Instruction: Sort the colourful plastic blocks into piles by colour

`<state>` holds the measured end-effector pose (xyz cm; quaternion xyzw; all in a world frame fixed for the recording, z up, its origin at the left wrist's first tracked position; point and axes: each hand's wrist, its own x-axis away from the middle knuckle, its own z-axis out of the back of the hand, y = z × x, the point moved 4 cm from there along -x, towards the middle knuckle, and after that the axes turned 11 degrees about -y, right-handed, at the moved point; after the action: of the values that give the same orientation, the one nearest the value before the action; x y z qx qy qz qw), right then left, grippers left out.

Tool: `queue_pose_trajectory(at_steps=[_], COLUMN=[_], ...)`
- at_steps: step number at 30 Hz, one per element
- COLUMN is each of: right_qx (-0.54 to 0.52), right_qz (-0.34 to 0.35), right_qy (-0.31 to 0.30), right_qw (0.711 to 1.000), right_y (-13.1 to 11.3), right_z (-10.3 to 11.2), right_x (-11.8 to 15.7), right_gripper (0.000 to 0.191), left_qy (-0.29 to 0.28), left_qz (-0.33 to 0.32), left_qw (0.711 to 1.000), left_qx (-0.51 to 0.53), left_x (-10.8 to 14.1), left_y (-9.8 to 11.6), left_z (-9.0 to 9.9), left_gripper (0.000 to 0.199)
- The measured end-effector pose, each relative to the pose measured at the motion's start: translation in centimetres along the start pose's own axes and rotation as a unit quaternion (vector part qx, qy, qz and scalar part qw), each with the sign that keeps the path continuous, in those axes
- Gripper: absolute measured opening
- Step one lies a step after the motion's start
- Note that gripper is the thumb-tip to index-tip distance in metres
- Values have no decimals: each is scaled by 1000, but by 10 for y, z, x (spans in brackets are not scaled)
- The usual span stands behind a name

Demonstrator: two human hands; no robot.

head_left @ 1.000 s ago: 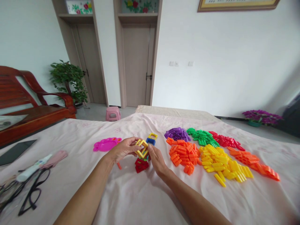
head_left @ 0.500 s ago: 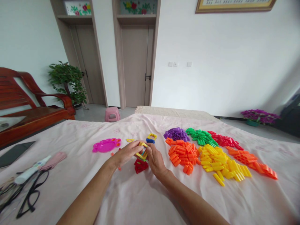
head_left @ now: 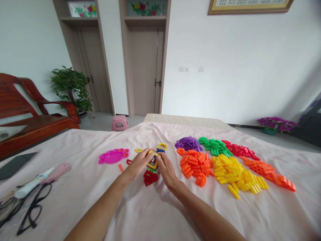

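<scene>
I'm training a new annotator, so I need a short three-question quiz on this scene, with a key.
1. What is the main colour of the piece held between the left hand and the right hand?
2. True or false: the purple pile lies left of the green pile.
3. Which pile is nearest the right hand? A orange, B red, C yellow.

Key: 1 yellow; 2 true; 3 A, the orange pile.

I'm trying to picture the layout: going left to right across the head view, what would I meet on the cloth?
Dark slab → pink fabric → pink tray → left hand → yellow frame → right hand → purple pile → green pile → red pile.
</scene>
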<state>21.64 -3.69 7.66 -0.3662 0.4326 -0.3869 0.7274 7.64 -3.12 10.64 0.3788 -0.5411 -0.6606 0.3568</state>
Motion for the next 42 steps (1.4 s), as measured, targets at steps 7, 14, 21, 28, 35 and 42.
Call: queue_pose_trajectory(at_steps=[7,14,21,28,35,42], right_qx=[79,316,217,226,336,418], right_qz=[37,129,172,141,109,85], right_qy=[99,82,48,-2,-87,-92], right_qw=[991,936,960,964,932,900], right_y=[0,-20,-16,-20,-41,-53], right_z=[12,17,11,18,15,7], right_x=[-1,5,4,-4,-3,2], right_gripper=[30,18,22,68,70,67], left_qy=[1,-21,-43,-86,-110,-122], left_qz=[70,44,39,53,86,103], left_qw=[975,957,955,939,929,923], left_qx=[210,285,291,329,343,350], left_x=[-1,-5,-7,-2,2,5], left_y=[-20,-21,-26,-35,-43,-45], left_z=[-7,-16,-8,-2,0,2], left_gripper=[51,42,46,52,48,47])
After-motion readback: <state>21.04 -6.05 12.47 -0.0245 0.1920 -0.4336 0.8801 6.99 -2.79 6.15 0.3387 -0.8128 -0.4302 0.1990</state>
